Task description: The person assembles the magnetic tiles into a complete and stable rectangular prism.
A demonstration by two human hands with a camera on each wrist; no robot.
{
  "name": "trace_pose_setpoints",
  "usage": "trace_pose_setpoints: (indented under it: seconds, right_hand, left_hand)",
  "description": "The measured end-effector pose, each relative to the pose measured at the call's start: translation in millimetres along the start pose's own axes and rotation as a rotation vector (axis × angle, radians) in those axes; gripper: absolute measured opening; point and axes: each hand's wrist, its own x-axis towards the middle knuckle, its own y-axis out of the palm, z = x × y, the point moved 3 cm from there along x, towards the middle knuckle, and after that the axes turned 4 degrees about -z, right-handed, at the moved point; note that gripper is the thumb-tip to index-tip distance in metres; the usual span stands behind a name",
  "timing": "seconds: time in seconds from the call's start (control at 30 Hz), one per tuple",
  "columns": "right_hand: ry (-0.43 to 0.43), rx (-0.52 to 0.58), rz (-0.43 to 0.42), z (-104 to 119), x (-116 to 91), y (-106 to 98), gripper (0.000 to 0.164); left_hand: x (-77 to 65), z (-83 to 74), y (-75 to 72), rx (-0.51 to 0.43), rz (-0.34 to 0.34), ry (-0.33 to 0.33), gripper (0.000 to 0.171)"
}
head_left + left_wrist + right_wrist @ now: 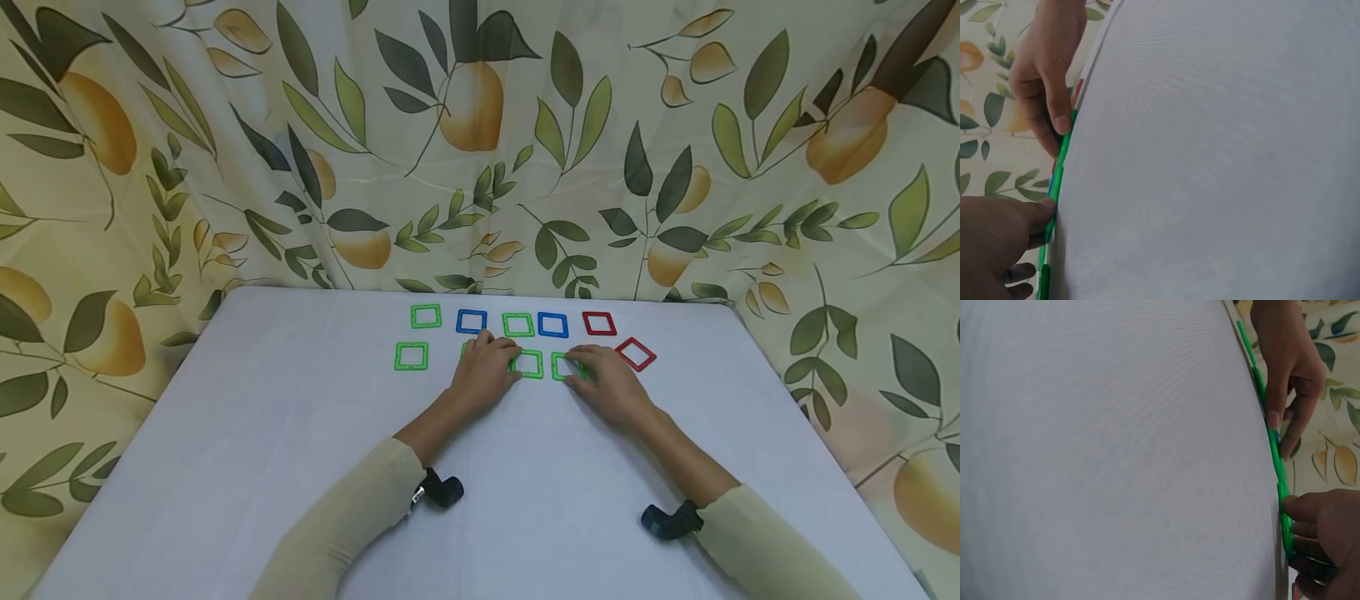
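In the head view my left hand (486, 368) pinches the near-right green square frame (540, 365) at its left side. My right hand (609, 382) grips the green square frame (556, 367) just to the right of it, fingers over its right side. A narrow gap parts the two frames. Part of another green frame (463, 350) shows from behind my left hand, which hides the rest. In the left wrist view, my left thumb (1038, 212) lies against a green edge. The right wrist view shows my right thumb (1294, 503) on a green edge too.
Behind the hands is a row of square frames: green (426, 306), blue (460, 321), green (517, 315), blue (552, 315) and red (598, 313). Another green frame (411, 344) lies at left, a turned red one (645, 348) at right. A patterned curtain (480, 192) hangs behind the white table (262, 375).
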Motion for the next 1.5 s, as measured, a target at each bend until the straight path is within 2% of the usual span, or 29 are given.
trace_pose_setpoints:
  seconds: [0.53, 1.0, 1.5]
  right_hand:
    - [-0.009, 0.026, -0.03, 3.3, 1.1, 1.5, 0.048]
    - [-0.005, 0.041, -0.01, 8.3, 1.7, 6.3, 0.047]
    - [-0.022, 0.087, -0.008, 8.5, -1.0, 7.2, 0.039]
  left_hand:
    - [-0.1, 1.6, -1.6, -0.007, -0.015, -0.006, 0.047]
    - [-0.8, 1.2, -1.2, -0.026, -0.006, -0.007, 0.047]
    - [-7.6, 1.1, -3.2, 0.012, -0.003, 0.011, 0.046]
